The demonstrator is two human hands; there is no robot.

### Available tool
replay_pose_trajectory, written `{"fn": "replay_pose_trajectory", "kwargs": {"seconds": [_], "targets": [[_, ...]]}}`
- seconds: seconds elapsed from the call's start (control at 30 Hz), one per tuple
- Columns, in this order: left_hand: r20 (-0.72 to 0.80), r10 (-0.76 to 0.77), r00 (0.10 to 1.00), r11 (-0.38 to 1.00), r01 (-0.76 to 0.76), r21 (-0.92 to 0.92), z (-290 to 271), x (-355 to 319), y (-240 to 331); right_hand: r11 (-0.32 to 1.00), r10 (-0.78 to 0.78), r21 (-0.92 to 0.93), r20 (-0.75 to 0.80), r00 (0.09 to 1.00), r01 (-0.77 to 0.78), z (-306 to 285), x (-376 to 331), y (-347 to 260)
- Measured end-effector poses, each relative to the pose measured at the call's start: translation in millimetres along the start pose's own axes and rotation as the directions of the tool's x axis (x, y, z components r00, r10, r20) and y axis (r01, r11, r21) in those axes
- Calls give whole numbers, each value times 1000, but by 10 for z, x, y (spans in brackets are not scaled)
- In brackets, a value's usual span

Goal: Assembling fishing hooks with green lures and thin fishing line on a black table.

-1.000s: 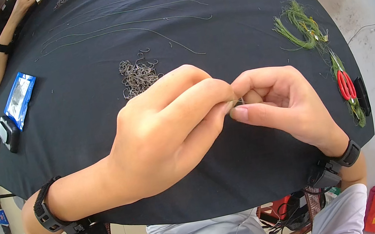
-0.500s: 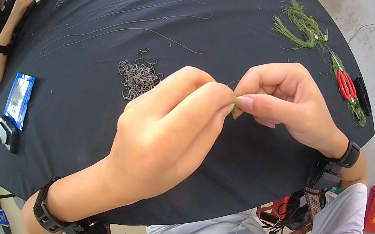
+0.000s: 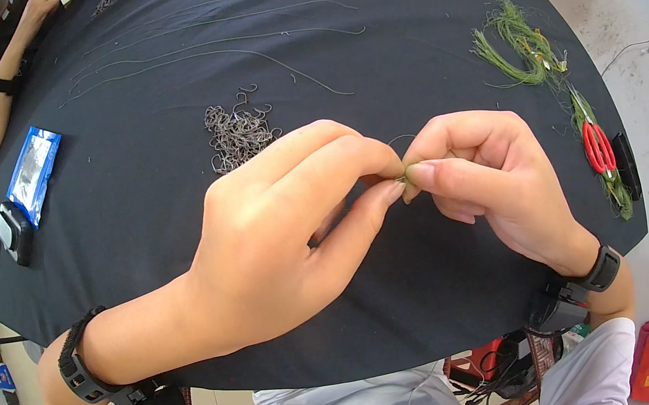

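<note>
Over the near middle of the black-covered table, my left hand point(image 3: 282, 232) and my right hand point(image 3: 498, 176) meet fingertip to fingertip. Both pinch a thin greenish fishing line point(image 3: 401, 138), a small curve of which shows above the fingertips. Whether a hook is also between the fingers is hidden. The left thumb and forefinger have a gap behind their touching tips; the right fingers are curled under its thumb. Just beyond my left hand lies a heap of dark metal fish hooks point(image 3: 237, 135).
Several lengths of line point(image 3: 228, 48) stretch across the far tablecloth point(image 3: 403, 58). Right: green line bundles point(image 3: 518, 47) and red-handled scissors point(image 3: 600, 149). Left: a blue packet point(image 3: 35, 175) and a black-and-white case point(image 3: 14, 233). Other people's arms point(image 3: 0, 108) reach in at the far left and far right.
My left thumb has dropped away from the forefinger along its length, opening a gap, while the tips stay at the line. My right hand has hardly moved.
</note>
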State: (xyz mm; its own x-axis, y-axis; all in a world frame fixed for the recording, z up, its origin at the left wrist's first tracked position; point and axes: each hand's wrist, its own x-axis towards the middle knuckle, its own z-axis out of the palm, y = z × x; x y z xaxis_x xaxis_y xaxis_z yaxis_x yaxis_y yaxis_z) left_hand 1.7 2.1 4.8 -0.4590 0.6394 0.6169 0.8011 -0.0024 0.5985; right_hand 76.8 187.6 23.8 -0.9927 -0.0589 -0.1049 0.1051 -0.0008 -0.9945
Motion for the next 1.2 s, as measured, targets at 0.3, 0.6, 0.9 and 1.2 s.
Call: {"fn": "replay_pose_trajectory", "kwargs": {"seconds": [0.3, 0.6, 0.9, 1.2], "targets": [[35, -37, 999, 999, 36, 7, -18, 0, -10, 999, 30, 17, 21, 999, -30, -7, 1, -11], [128, -276, 953, 946, 293, -139, -61, -19, 24, 951, -156, -268, 15, 988, 154, -48, 26, -95], [184, -371, 910, 848, 413, -332, -93, 37, 64, 853, -370, -411, -42, 928, 321, -98, 97, 3], [205, -395, 895, 793, 446, -415, -116, 201, 149, 838, -411, -416, -55, 910, 353, -123, 99, -17]]}}
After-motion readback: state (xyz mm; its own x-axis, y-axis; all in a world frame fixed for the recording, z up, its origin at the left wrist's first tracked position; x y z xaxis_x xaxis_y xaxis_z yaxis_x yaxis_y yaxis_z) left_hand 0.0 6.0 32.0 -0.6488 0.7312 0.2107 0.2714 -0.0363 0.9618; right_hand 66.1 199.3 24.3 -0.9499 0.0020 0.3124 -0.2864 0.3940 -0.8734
